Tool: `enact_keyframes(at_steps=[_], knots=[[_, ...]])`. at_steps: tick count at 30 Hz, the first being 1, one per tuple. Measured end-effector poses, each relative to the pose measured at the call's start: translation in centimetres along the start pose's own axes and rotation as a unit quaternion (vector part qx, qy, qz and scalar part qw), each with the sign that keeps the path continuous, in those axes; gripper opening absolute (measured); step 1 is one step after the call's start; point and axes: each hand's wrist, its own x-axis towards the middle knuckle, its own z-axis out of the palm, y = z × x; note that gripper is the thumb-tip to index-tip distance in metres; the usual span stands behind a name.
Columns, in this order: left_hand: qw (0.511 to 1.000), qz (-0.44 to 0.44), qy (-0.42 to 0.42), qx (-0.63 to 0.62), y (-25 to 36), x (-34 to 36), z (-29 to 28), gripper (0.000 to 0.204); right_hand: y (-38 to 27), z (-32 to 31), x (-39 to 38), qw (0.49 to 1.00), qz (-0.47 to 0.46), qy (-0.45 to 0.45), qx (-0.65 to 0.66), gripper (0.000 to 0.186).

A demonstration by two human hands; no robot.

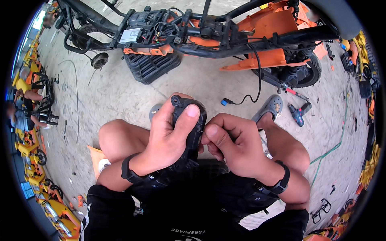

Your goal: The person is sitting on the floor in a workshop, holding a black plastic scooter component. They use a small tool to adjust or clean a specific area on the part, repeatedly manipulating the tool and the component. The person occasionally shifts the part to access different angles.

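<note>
My left hand (pixel 163 142) is wrapped round a long black plastic part (pixel 197 132) with a rounded top end and a small hole near its upper left corner. The thumb presses on its face, and its lower end lies near my lap. Close against its right edge, my right hand (pixel 241 144) is closed in a pinch. A thin, pin-like piece (pixel 202 131) shows between those fingertips and the part; its kind is too small to make out. My fingers hide much of the part's sides.
Ahead lies a stripped black scooter frame (pixel 225 52) with orange panels (pixel 267 24), partly over a black crate (pixel 150 66). A cable with a blue connector (pixel 224 102) hangs to the floor. A cordless drill (pixel 299 114) and red-handled hammer (pixel 296 94) lie right. Another person (pixel 26 110) sits far left.
</note>
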Motion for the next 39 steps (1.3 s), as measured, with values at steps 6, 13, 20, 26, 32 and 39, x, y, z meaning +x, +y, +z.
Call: enact_keyframes(at_steps=[6, 13, 20, 26, 32, 39], knots=[[0.999, -0.014, -0.019, -0.028, 0.2, -0.1, -0.5, 0.023, 0.0, -0.2, 0.1, 0.995, 0.039, -0.029, 0.082, 0.027], [0.999, -0.023, -0.020, -0.041, -0.2, -0.2, -0.5, 0.023, 0.2, -0.8, 0.4, 0.986, 0.054, -0.032, 0.157, 0.026], [0.996, -0.066, -0.014, -0.065, -0.2, 0.0, -0.3, 0.026, -1.5, -1.0, -0.2, 0.999, -0.041, 0.011, 0.007, 0.012], [0.991, -0.094, -0.021, -0.094, 0.7, 0.3, -0.1, 0.033, -0.9, -1.3, -0.2, 0.945, -0.204, 0.086, -0.242, 0.012], [0.990, -0.091, -0.025, -0.107, -0.1, 0.3, -0.3, 0.032, -1.0, -1.3, 0.3, 0.847, -0.355, 0.067, -0.390, 0.019], [0.989, -0.096, 0.005, -0.108, 0.2, 0.2, 0.0, 0.030, -0.2, -1.5, 0.8, 0.737, -0.457, 0.055, -0.495, 0.031]])
